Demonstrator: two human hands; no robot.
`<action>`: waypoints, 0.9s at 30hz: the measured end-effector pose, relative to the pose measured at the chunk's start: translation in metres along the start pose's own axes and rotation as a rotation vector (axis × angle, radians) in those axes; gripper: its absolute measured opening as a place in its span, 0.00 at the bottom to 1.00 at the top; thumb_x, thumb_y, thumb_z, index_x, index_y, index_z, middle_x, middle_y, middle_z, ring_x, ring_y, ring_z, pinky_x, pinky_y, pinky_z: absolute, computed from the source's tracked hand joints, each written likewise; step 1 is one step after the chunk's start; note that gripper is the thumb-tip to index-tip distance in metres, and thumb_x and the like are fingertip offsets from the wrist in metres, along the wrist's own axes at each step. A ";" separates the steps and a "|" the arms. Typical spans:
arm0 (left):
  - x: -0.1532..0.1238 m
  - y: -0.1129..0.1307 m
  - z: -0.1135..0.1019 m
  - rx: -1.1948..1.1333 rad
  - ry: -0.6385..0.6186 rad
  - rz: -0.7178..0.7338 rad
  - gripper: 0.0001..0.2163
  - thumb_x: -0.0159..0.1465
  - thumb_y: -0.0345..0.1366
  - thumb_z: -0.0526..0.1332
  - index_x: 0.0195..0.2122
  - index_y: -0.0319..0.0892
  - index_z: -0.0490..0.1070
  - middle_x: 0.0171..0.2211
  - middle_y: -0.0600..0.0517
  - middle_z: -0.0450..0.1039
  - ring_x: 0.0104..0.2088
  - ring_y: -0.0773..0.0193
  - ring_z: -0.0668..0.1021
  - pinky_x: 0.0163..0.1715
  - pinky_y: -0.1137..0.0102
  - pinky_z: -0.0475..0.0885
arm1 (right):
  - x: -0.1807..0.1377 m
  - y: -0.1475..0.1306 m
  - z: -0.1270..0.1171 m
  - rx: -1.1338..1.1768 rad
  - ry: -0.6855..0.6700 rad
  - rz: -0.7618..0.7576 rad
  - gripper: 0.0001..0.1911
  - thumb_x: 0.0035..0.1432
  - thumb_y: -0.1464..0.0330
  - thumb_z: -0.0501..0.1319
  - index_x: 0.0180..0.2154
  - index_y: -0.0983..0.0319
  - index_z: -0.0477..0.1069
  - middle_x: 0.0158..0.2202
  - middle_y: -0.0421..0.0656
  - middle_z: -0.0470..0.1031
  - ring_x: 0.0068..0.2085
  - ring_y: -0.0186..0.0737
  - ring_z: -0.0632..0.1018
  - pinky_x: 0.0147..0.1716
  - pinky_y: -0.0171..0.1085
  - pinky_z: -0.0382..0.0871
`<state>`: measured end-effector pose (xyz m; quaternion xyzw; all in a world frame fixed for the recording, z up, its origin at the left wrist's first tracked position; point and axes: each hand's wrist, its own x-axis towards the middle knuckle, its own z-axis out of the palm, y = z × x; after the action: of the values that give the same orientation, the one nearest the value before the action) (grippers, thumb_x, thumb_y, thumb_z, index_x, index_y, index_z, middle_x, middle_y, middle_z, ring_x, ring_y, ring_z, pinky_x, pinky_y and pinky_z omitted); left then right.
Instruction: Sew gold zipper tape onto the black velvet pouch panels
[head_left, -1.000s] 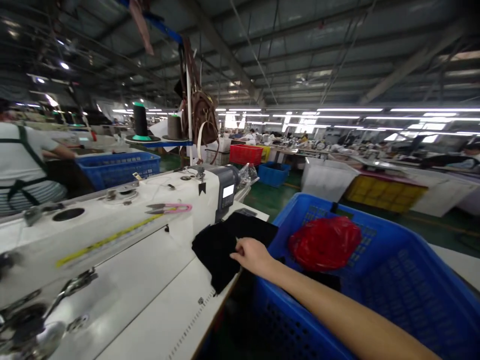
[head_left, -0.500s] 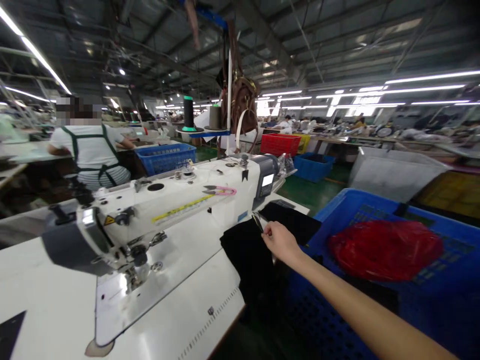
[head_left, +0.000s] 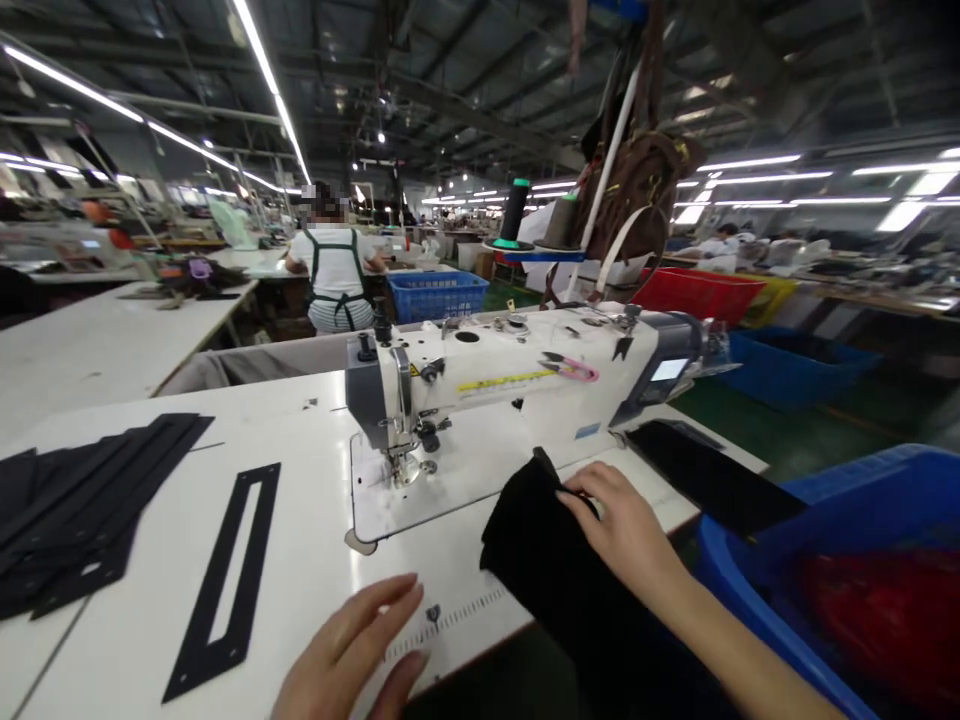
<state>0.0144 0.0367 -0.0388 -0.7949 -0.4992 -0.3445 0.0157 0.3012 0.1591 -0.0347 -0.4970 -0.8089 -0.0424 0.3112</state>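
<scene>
My right hand [head_left: 619, 515] pinches the edge of a piece of black fabric [head_left: 536, 540], which lies partly on the white sewing table [head_left: 330, 420] and hangs over its front edge. My left hand [head_left: 356, 650] is over the table's front edge, fingers apart, with nothing in it. Beyond both hands stands a white sewing machine [head_left: 517, 390], its needle area [head_left: 401, 465] to the left of the fabric. A black frame-shaped piece with a long slot [head_left: 244, 560] lies flat left of my left hand.
Black strips [head_left: 97, 500] are stacked at the far left. Pink-handled thread snips [head_left: 570, 367] rest on the machine. A blue crate [head_left: 780, 640] with a red bundle stands at the right, beside more black fabric [head_left: 705, 470]. A co-worker [head_left: 334, 265] sits beyond, back turned.
The view has swung left. My right hand has brought the black fabric leftward over the table, toward the machine's needle end. My left hand has come into view.
</scene>
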 end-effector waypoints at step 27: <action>-0.043 -0.010 -0.079 -0.137 -0.015 -0.269 0.11 0.63 0.37 0.53 0.45 0.48 0.69 0.41 0.51 0.74 0.44 0.58 0.74 0.46 0.66 0.69 | 0.000 -0.143 -0.018 0.713 -0.609 -0.361 0.19 0.43 0.77 0.64 0.39 0.60 0.63 0.36 0.40 0.68 0.37 0.37 0.70 0.36 0.34 0.65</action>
<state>-0.0469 -0.0211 -0.0059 -0.7226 -0.5766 -0.3709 -0.0885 0.1906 0.0804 0.0140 -0.2018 -0.9001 0.3308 0.1991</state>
